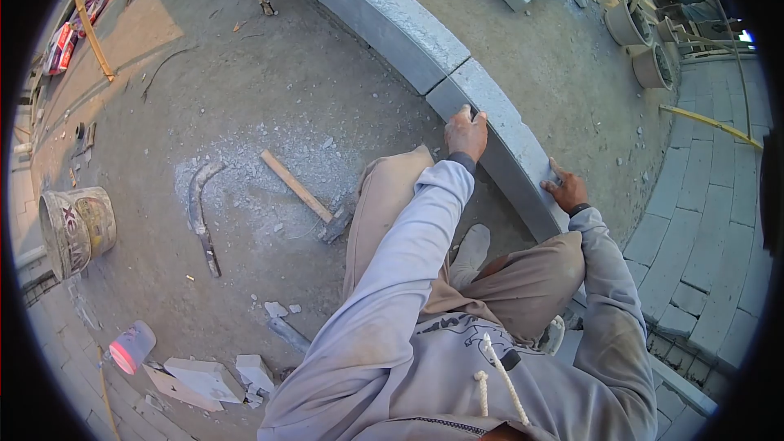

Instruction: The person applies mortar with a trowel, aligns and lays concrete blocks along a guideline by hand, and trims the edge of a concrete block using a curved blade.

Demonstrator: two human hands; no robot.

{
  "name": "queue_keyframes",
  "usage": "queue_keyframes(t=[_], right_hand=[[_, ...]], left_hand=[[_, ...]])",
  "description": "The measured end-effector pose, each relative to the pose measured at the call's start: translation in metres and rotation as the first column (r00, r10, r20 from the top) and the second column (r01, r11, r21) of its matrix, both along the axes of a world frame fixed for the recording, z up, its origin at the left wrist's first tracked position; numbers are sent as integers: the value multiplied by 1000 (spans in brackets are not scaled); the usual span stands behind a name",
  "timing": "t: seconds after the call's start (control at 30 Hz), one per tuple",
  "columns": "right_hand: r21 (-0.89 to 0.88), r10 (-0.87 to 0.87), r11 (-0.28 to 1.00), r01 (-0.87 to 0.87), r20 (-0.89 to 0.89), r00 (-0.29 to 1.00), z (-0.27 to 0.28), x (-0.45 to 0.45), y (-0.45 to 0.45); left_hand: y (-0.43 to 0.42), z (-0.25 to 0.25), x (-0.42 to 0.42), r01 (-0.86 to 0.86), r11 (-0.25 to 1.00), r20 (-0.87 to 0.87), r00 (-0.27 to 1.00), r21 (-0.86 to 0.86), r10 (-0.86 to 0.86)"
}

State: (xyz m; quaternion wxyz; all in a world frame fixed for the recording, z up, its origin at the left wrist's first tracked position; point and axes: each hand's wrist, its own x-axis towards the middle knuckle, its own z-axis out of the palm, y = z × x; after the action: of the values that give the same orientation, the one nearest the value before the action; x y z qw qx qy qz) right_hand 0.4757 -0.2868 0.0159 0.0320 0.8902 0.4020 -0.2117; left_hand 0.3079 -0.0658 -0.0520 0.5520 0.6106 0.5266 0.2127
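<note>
A person squats on a dusty concrete floor [286, 57], seen from their own head camera, both arms reaching forward to a curving row of pale grey blocks. Several containers stand around the edges. At the far left is a scuffed, pale bucket [80, 229] with large lettering on its side; what it holds cannot be made out. Below it, nearer the person, is a small whitish tub [133, 346] with a bright pink end, its contents also unclear. At upper right, two grey buckets [651, 68] stand near each other; their mouths look dark, and the material inside is too small to identify.

The near block [498, 118] lies directly under both hands, in front of the person's knees, its end meeting the next block [376, 12] at a thin dark joint. The left hand [465, 134] touches its inner top edge, close to that joint, with fingers bent; whether it pinches anything small cannot be told. The right hand [566, 188] rests on the outer top edge, nearer the body, with thumb and forefinger spread apart.

Left of the person's knee, a wooden-handled hammer [298, 186] lies among pale chips [245, 165], with a curved, dusty tool [198, 212] just beside them.
</note>
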Motion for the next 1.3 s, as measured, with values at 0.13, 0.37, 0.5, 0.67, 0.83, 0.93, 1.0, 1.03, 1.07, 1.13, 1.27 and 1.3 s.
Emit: queue_keyframes(t=[0.13,0.37,0.5,0.67,0.83,0.93,1.0,1.03,1.07,1.13,1.27,1.3], right_hand=[[-35,-11,999,12,10,1000,6,-4,3],[-16,0,1000,0,1,1000,5,-3,2],[-22,-8,1000,8,-18,1000,5,-1,3],[-34,2,999,-2,-10,1000,0,2,1],[-86,-35,996,32,-37,999,4,0,6],[-104,-29,994,27,-16,999,6,0,9],[-128,12,992,-9,21,1000,6,0,10],[-136,17,991,-13,23,1000,7,1,10],[-142,20,990,-16,24,1000,7,1,11],[-138,27,990,-24,21,999,5,2,11],[-159,15,987,-12,18,1000,5,4,11],[-173,-2,985,5,20,1000,5,3,13]], left_hand=[[3,5,-6,38,999,20,999,10,-38],[4,-8,-1,59,998,52,997,-24,-58],[3,9,-5,75,995,44,996,-68,-72],[2,5,-1,71,983,98,994,-167,-55],[-4,17,-3,31,972,125,992,-231,-2],[-5,35,-3,15,960,108,994,-279,16],[-10,38,1,-29,938,136,987,-345,81],[-15,38,5,-70,932,169,976,-354,137],[-19,38,9,-109,925,200,961,-364,192],[-21,39,7,-142,912,249,936,-385,250],[-21,24,13,-91,933,263,946,-349,191],[-21,19,17,-65,947,252,956,-315,149]])
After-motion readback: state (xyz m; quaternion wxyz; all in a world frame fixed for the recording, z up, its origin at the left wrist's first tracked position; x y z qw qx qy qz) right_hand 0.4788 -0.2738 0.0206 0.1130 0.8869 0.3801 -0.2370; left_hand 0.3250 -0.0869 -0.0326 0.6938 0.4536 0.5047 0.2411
